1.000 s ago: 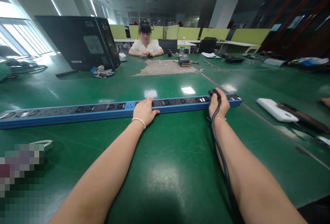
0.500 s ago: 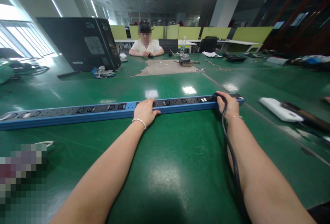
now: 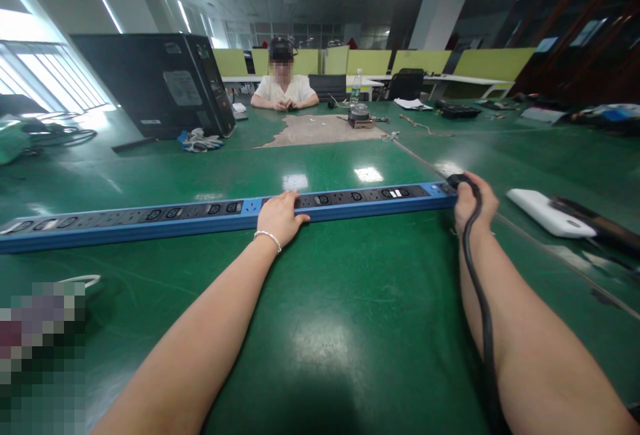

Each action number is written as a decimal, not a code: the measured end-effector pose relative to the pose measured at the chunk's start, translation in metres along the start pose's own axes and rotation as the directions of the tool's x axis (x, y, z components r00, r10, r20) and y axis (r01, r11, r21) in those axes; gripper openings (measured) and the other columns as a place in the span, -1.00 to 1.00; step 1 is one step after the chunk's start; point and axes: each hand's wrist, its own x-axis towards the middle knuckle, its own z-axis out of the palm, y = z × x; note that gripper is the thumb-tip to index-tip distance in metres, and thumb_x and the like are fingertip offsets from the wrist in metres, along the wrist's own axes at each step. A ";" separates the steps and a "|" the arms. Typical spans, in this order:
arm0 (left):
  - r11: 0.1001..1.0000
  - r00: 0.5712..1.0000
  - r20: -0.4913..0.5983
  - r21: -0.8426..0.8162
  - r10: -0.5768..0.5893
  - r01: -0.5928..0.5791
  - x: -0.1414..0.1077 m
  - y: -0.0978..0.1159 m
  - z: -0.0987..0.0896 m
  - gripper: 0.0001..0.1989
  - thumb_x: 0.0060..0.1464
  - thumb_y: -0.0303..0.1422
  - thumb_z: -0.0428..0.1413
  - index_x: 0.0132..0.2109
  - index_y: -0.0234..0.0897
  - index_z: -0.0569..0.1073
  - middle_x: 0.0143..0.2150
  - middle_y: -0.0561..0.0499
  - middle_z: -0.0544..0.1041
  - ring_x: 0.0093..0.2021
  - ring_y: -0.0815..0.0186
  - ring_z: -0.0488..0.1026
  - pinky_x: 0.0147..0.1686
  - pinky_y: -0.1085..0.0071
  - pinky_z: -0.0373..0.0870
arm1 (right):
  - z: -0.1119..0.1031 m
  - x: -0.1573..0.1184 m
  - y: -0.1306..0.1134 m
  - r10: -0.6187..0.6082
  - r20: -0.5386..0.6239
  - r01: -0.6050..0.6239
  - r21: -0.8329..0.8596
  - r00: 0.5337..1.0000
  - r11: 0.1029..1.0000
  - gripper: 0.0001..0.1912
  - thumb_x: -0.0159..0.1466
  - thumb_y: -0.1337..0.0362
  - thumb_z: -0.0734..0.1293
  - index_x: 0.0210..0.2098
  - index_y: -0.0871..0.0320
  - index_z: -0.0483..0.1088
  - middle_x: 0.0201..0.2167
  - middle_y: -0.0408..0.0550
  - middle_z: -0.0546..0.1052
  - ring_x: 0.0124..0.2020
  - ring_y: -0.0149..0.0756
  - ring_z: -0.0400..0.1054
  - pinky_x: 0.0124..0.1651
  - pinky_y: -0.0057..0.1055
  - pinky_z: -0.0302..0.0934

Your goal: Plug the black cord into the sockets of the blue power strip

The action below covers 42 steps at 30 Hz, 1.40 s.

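A long blue power strip (image 3: 350, 209) with a row of black sockets lies across the table in front of me. My left hand (image 3: 280, 217) is closed over its middle, with the thumb along the near side and the fingers over the top. At the strip's right end, my right hand (image 3: 477, 203) grips a black plug (image 3: 457, 181). The plug is over or just beside that end; whether it touches a socket I cannot tell. From it a thick black cord (image 3: 483, 308) hangs down along my right forearm.
The green tabletop (image 3: 320, 328) spreads around the strip. A white device (image 3: 550, 213) lies at right beside a dark object. Further back are a black computer case (image 3: 150, 88), gloves (image 3: 200, 140), a bottle (image 3: 356, 87) and a person (image 3: 284, 91) seated opposite. A blurred-out object is at lower left.
My right hand has moved right with the plug, from above the strip to its far right end, uncovering a blue socket section there. My left hand has stayed in place.
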 end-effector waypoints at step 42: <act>1.000 1.000 -0.013 -0.026 0.008 -0.008 -0.001 0.000 0.001 -0.48 0.04 -0.18 0.13 0.11 -0.31 0.29 0.12 -0.21 0.42 0.16 0.12 0.31 0.15 0.20 0.20 | 0.007 -0.028 -0.049 -0.089 0.235 0.155 -0.278 0.968 0.948 -0.59 0.14 0.19 0.20 -0.11 0.16 0.52 -0.40 0.01 0.58 -0.39 -0.18 0.44 -0.20 -0.26 0.33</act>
